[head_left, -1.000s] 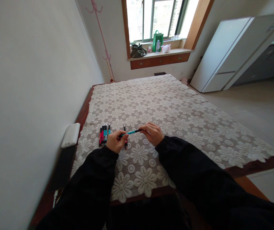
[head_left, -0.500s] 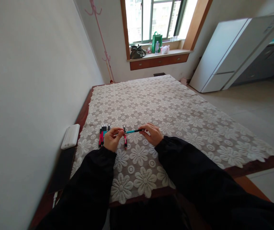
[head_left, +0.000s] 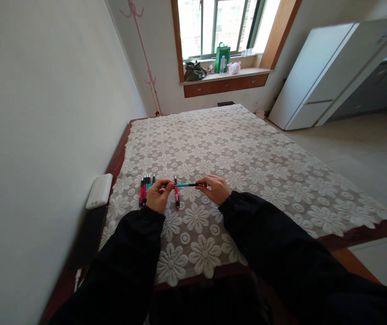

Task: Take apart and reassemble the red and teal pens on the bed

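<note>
A blue and black pen [head_left: 184, 184] is held level above the tablecloth, its ends pinched between my two hands. My left hand [head_left: 158, 197] closes on the left end, and its fingers cover that tip. The right end sits between thumb and fingers of my right hand [head_left: 214, 188]. Beneath the held pen lies a red and black pen [head_left: 177, 197], pointing away from me. Several red, blue and black pens [head_left: 144, 189] lie side by side just left of my left hand, which partly hides some of them.
A flower-patterned lace cloth [head_left: 196, 217] covers the table. Along the left edge lie a white power bank [head_left: 99, 191], a dark flat panel [head_left: 88, 239] and a white cable plug [head_left: 77, 276]. The wall runs close on the left. A white fridge [head_left: 315, 76] stands beyond, at the right.
The held pen has turned slightly, from a small tilt to nearly level. Both hands keep their grip in almost the same place, and the lying pens have not moved.
</note>
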`<state>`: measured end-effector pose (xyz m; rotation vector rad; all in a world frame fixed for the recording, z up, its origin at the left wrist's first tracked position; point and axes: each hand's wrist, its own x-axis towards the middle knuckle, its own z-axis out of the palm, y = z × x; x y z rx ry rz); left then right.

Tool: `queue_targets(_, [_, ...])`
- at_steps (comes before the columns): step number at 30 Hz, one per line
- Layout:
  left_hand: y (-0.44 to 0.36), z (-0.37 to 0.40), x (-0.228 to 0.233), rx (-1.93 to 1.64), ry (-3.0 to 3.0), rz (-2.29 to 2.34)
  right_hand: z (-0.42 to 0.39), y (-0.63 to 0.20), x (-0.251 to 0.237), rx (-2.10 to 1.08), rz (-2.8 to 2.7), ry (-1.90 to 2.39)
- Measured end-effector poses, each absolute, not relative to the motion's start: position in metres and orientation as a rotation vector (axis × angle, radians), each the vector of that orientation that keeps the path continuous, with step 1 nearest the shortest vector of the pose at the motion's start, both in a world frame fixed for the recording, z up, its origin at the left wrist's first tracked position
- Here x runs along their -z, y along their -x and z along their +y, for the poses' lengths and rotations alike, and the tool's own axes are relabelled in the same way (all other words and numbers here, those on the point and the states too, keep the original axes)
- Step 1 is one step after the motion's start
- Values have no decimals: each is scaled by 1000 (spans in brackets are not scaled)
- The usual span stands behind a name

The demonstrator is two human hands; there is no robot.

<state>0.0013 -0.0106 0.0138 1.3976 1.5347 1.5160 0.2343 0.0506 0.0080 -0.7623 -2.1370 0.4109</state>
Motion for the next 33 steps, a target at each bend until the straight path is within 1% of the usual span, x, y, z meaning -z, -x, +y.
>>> queue_targets(8, [-1,-13,-8,-1580,-1489,1517,49,-235,-12,-296,-2255,775])
queue_targets(15, [-3,-11,-15,-1604,-1319,1368,49,-232,-12,-363,-2327,884])
queue_targets(23, [0,-1,-9,-1600,-1174,1348,51,-232,-9,-376,-2331,852])
queue_targets(28, [0,-3,-9,-1634,-1226,1361,51,-233,-8,-400,-2385,807])
queue_targets(33, [-3,-9,-13,-1644,-1304,1382,51,-234,-9,-495,-2369,877])
